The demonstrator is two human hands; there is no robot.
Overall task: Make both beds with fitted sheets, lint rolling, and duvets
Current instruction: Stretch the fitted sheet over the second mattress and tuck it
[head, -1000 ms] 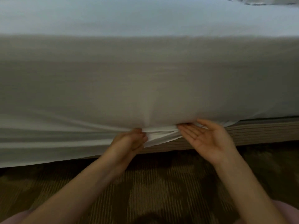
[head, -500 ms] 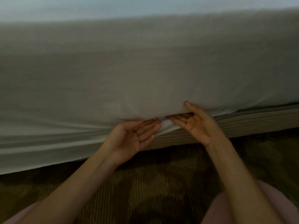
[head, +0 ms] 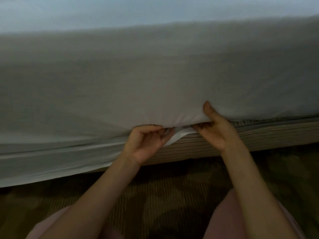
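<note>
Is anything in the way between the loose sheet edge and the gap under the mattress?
Nothing visible blocks it. The left hand holds the sheet edge at the gap, and the right hand has its fingers under the mattress, above the striped bed base.

The fitted sheet (head: pixel 155 75) hangs down the near side, above the bed base (head: pixel 267 133), which stands on the carpet (head: pixel 164 190). Leftward its hem drapes over the base. At its lower edge, the left hand (head: pixel 146 142) lies just left of the right hand (head: pixel 217 130), whose fingers reach beneath it.

Head camera, low, close to mattress side (head: pixel 155 75), facing forward-down (single view).
</note>
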